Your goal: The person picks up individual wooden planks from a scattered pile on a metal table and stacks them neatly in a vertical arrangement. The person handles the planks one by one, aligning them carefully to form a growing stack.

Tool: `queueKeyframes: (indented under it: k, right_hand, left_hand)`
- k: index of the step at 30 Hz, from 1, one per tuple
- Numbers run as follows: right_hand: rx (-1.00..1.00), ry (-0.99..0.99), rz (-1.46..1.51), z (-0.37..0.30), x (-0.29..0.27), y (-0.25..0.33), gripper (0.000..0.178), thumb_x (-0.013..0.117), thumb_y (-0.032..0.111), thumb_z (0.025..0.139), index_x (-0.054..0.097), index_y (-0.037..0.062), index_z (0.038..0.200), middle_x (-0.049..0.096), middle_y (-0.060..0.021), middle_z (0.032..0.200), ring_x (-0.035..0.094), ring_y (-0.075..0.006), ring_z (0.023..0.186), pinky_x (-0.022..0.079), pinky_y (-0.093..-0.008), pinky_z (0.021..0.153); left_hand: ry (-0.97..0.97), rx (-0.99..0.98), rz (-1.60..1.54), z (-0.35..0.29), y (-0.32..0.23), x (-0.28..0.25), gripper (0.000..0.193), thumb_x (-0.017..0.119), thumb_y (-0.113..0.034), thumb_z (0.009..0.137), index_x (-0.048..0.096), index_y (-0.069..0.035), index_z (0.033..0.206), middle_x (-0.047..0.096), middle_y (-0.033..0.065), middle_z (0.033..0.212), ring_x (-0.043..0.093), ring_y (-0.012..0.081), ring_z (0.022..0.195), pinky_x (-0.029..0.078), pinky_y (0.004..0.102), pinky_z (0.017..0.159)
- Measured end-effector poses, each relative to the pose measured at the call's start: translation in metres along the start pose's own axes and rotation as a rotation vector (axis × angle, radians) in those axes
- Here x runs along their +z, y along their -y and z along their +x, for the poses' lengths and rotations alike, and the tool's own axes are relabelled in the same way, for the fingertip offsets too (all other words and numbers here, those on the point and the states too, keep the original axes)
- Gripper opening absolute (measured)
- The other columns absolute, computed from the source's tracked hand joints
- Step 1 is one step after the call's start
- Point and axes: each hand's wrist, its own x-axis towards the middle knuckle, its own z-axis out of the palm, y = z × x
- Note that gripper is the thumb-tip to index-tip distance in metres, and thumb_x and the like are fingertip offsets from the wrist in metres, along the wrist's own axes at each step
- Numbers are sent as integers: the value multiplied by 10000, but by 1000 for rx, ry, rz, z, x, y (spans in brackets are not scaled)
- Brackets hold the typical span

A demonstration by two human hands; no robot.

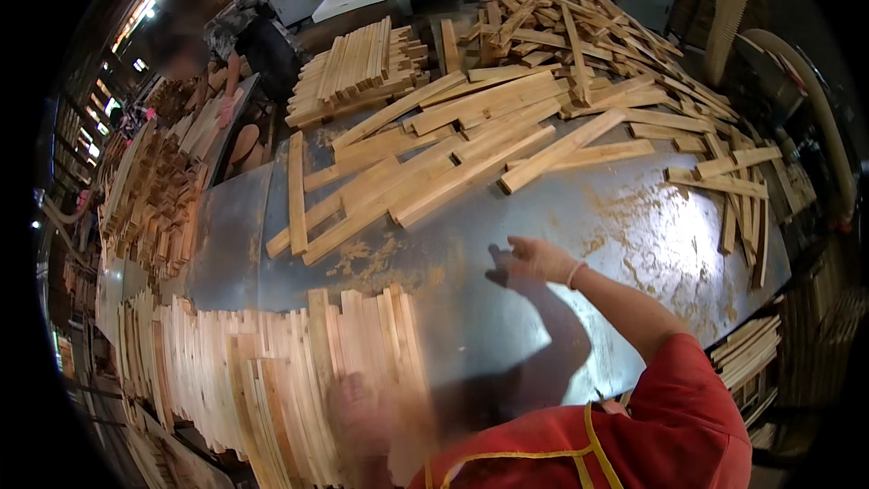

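Head view looks down on a grey metal bench [507,308] dusted with sawdust and strewn with pale wooden slats. No packages, labels or signs can be made out. Loose slats [425,172] lie fanned across the middle of the frame, a tangled heap of slats [588,36] fills the upper right, and a neat stack [358,68] sits at upper centre. A tight row of slats [272,371] runs along the lower left.

Right hand [539,260] hovers over bare metal at centre, arm stretched from the lower right in a red sleeve [688,417]; its fingers are spread open and hold nothing. Left hand [362,417] is a blur at the lower centre, resting on the near end of the row of slats; whether it grips one cannot be told.

Another person [244,50] bends over a side table at upper left.
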Motion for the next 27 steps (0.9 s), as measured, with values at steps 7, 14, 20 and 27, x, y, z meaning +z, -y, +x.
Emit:
queueKeyframes:
  k: [7, 14, 20, 27]
  right_hand:
    - [-42, -259, -195, 192, -152, -15, 830, 840, 377, 871, 531, -10, 1537, 682, -292, 1391, 667, -409, 1291, 524, -433, 1086]
    - [52, -394, -632, 323, -276, -16, 766, 793, 454, 904, 527, 4, 1463, 659, -249, 1398, 624, -410, 1318, 513, -483, 1090]
    - [-14, -458, -944, 427, -275, -32, 901, 711, 675, 919, 485, 89, 1564, 615, -179, 1495, 567, -361, 1406, 455, -469, 1153]
    - [204, 273, -983, 462, -317, 1, 880, 603, 771, 933, 616, 115, 1519, 576, -153, 1592, 606, -364, 1362, 484, -485, 1127]
  left_hand:
    - [69, -150, -202, 74, -91, 47, 910, 832, -401, 781, 474, -37, 1535, 451, 223, 1562, 368, 479, 1494, 286, 629, 1255]
    - [53, -95, -133, 85, -89, 55, 753, 792, -341, 798, 515, -18, 1419, 505, 247, 1461, 452, 517, 1383, 367, 651, 1166]
    - [149, -117, -59, 91, -95, 44, 695, 759, -341, 844, 508, 16, 1384, 501, 265, 1436, 465, 524, 1351, 370, 656, 1150]
    - [153, -115, -32, 86, -96, 47, 728, 704, -430, 904, 506, 51, 1415, 528, 312, 1407, 478, 558, 1341, 371, 667, 1139]
